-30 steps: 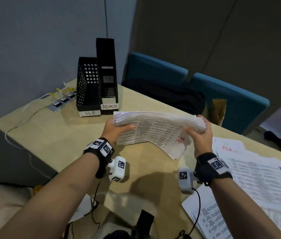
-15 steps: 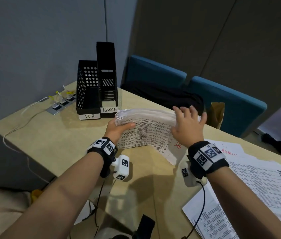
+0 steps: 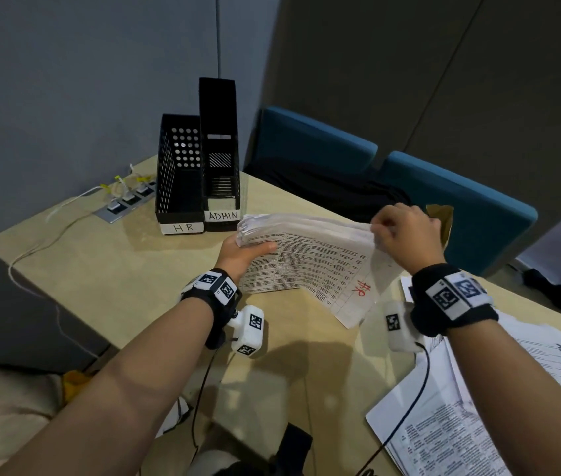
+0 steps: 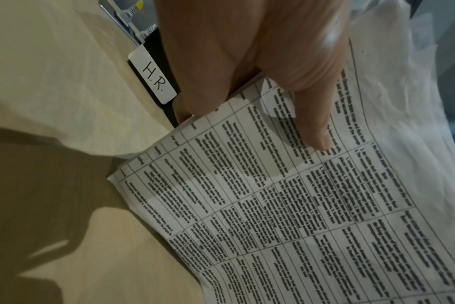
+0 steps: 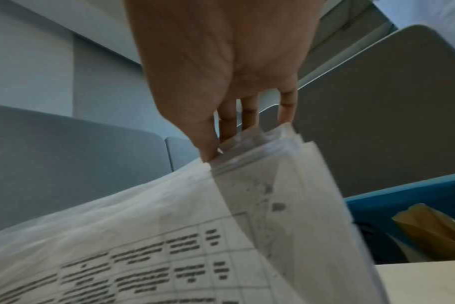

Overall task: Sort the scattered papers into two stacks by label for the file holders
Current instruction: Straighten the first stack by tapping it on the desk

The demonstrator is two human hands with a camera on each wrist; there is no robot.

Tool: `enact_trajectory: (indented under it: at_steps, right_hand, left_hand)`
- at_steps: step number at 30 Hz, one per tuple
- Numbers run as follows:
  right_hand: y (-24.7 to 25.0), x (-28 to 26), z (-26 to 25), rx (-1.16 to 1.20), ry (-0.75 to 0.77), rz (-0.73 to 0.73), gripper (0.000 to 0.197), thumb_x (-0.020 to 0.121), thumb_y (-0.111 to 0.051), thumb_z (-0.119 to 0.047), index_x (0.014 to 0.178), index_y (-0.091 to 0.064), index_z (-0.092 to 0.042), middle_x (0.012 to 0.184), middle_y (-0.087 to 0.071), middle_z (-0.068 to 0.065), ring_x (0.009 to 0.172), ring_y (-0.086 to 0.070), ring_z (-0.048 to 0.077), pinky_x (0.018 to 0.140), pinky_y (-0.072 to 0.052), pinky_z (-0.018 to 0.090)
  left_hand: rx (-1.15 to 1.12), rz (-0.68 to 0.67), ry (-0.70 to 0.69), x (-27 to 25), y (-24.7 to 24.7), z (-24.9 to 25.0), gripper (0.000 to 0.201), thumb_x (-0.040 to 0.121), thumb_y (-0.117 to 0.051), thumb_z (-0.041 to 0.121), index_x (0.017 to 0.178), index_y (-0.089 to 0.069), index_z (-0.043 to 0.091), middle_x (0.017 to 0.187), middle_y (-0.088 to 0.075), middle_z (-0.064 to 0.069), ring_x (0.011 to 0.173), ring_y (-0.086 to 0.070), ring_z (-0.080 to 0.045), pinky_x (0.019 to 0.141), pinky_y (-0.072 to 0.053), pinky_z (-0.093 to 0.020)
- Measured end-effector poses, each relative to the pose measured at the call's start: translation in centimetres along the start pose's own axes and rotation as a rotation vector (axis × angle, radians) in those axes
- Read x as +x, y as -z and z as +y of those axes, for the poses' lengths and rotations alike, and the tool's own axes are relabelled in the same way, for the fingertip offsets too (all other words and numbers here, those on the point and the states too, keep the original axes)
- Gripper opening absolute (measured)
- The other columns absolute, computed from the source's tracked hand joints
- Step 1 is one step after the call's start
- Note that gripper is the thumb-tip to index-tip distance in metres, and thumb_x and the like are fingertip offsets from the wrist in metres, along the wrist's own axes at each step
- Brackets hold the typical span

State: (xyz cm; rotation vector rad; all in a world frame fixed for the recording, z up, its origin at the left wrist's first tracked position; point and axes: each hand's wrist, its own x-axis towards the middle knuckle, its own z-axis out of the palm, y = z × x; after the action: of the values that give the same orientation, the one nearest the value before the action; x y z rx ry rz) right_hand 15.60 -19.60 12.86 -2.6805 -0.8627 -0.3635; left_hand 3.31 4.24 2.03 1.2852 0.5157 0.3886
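Note:
A thick stack of printed papers, marked "HR" in red at its lower right corner, stands tilted on its long edge on the table. My left hand grips its left end, thumb lying on the printed front sheet. My right hand pinches the stack's top right corner, fingers behind and thumb in front. Two black file holders stand just behind: the one labelled HR on the left, the taller one labelled ADMIN on the right. Both look empty.
Loose sheets marked ADMIN lie spread at the table's right. A power strip with cables sits left of the holders. Two blue chairs stand behind the table, with a brown paper bag at the far edge.
My right hand moved from lying over the stack's right end to pinching its top right corner. The stack stands a bit more upright, and the red HR mark now shows.

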Motion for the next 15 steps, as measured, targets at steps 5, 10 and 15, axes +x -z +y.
enact_trajectory:
  at_steps: [5,10,15]
  right_hand:
    - [0.5,0.1,2.5,0.122,-0.067,-0.015,0.005,0.087,-0.066,-0.022,0.084,-0.071,-0.022,0.085,-0.057,-0.003,0.092,-0.056,0.023,0.086,-0.046,0.048]
    - [0.8,-0.1,3.2,0.168,-0.046,0.025,0.007,0.085,-0.069,-0.015,0.088,-0.076,-0.013,0.084,-0.062,0.0,0.09,-0.056,0.025,0.084,-0.047,0.043]
    - [0.4,-0.3,3.3,-0.003,0.081,0.099,0.012,0.087,-0.066,-0.01,0.087,-0.077,-0.011,0.083,-0.068,0.004,0.078,-0.046,0.017,0.067,-0.035,0.032]
  left_hand:
    - [-0.02,-0.014,-0.014,0.0,-0.5,-0.1,0.03,0.075,-0.078,-0.001,0.099,-0.07,0.015,0.094,-0.075,-0.002,0.09,-0.071,-0.018,0.091,-0.053,-0.034]
    - [-0.018,-0.016,-0.009,0.1,-0.4,-0.2,0.034,0.075,-0.078,0.0,0.106,-0.07,0.011,0.097,-0.075,-0.005,0.093,-0.071,-0.021,0.089,-0.054,-0.035]
    - [-0.03,-0.019,-0.002,0.0,-0.3,-0.3,0.034,0.077,-0.075,-0.002,0.109,-0.068,0.008,0.094,-0.075,-0.004,0.086,-0.072,-0.017,0.073,-0.058,-0.025]
